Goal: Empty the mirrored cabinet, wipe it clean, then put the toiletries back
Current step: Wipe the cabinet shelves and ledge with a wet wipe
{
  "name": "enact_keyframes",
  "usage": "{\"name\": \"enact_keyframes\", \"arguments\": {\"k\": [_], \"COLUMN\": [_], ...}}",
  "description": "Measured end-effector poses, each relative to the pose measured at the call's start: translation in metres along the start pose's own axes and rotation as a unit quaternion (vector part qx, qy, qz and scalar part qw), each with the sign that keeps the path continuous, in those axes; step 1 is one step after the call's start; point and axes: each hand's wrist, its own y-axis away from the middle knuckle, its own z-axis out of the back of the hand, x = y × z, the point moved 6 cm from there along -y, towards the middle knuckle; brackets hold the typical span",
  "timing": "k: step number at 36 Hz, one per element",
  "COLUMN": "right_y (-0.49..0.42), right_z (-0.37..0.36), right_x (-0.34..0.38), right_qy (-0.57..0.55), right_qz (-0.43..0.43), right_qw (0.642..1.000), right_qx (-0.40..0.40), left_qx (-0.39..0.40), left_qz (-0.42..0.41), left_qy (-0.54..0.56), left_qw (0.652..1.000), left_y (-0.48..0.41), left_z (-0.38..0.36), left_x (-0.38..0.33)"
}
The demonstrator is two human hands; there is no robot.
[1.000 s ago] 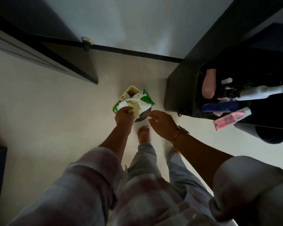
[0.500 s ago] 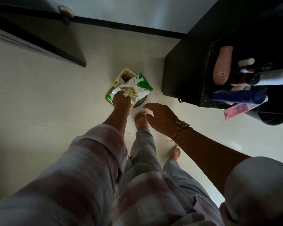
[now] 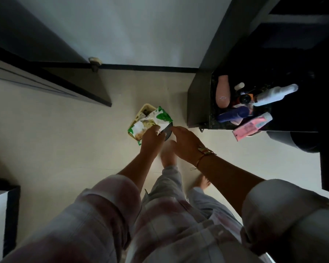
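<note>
The toiletries (image 3: 243, 109) lie out on the dark bench (image 3: 201, 103), so the emptying looks done. The left hand (image 3: 152, 139) grips a wipes pack (image 3: 150, 122); the right hand (image 3: 186, 143), fingers apart, reaches toward it. Wiping and refilling remain; the cabinet is not visible.

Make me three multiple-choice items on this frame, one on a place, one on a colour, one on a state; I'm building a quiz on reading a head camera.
1. Where do the toiletries lie?
A. on the dark countertop at right
B. on the floor
C. in the left hand

2. What colour is the flat tube at the counter's near edge?
A. green
B. pink
C. black

3. What is the left hand doing?
A. hanging empty
B. gripping a green-and-white packet
C. resting on the counter

Answers: 1 A, bottles and tubes rest on the dark countertop. 2 B, the flat tube is pink. 3 B, the left hand grips the green-and-white packet; the right hand is open beside it.
</note>
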Motion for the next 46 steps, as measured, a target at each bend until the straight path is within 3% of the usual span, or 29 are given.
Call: {"name": "enact_keyframes", "arguments": {"k": [14, 28, 35, 40, 46], "right_y": [0.110, 0.160, 0.152, 0.145, 0.132], "right_z": [0.057, 0.123, 0.142, 0.142, 0.137], "right_x": [-0.063, -0.149, -0.171, -0.187, -0.200], "right_qy": [0.009, -0.008, -0.018, -0.048, -0.119], "right_qz": [0.014, -0.014, -0.053, -0.088, -0.108], "right_qw": [0.998, 0.979, 0.973, 0.970, 0.965], "right_qx": [-0.054, -0.205, -0.226, -0.223, -0.207], "left_qx": [0.018, -0.044, -0.073, -0.018, 0.062], "left_qz": [-0.121, -0.216, -0.220, -0.243, -0.232], "left_qy": [-0.126, -0.074, -0.056, -0.126, -0.086], "left_qw": [0.984, 0.972, 0.971, 0.962, 0.967], "left_y": [0.118, 0.168, 0.154, 0.142, 0.131], "left_z": [-0.024, -0.042, -0.043, -0.067, -0.105], "left_x": [-0.115, -0.213, -0.229, -0.233, -0.229]}}
